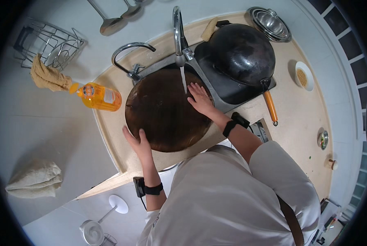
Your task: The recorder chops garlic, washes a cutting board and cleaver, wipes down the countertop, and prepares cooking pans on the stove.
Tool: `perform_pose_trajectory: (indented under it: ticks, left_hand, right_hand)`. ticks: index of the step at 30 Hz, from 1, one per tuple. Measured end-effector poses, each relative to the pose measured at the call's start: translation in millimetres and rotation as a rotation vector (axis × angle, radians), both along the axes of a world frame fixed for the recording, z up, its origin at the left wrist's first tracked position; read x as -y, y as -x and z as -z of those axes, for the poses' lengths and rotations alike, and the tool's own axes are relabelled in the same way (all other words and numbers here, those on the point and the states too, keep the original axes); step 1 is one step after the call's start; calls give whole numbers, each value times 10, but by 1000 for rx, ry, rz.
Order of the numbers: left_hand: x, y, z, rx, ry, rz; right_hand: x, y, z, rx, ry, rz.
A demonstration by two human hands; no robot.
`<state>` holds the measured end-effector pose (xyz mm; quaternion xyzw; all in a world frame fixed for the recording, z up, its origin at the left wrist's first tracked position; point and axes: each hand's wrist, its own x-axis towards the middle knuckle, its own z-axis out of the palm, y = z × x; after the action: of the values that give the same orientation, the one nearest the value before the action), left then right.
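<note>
A round, dark wooden chopping board lies over the left sink basin and the counter edge before me. Water runs from the tall chrome faucet onto its upper right part. My right hand rests with spread fingers on the board, just right of the stream. At the board's lower left rim is my left hand, its thumb and fingers apart, touching or close to the edge. A second, curved chrome faucet stands at the upper left of the board.
An upturned wok with an orange handle covers part of the right basin. An orange dish soap bottle is left of the board. Steel bowls, a white bowl and a small glass bowl stand along the right counter.
</note>
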<state>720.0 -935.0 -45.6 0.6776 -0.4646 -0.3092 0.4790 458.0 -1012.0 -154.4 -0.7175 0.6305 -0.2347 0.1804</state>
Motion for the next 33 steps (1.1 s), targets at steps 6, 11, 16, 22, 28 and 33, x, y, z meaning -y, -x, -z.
perform_pose_trajectory:
  ticks: [6, 11, 16, 22, 28, 33]
  left_hand:
    - [779, 1035, -138, -1111, -166, 388]
    - [1382, 1555, 343, -1251, -269, 383]
    - [1468, 1666, 380, -1182, -269, 248]
    - [1263, 1234, 96, -340, -310, 443]
    - [774, 251, -150, 97, -105, 250]
    - [261, -701, -916, 105, 154, -173]
  right_hand:
    - [7, 24, -70, 197, -4, 6]
    - [63, 89, -181, 807, -170, 97]
    - [44, -81, -635, 1467, -347, 203]
    - [505, 201, -522, 1563, -340, 214]
    - [1389, 723, -629, 2193, -489, 9]
    - [1557, 475, -1045, 2167, -526, 311]
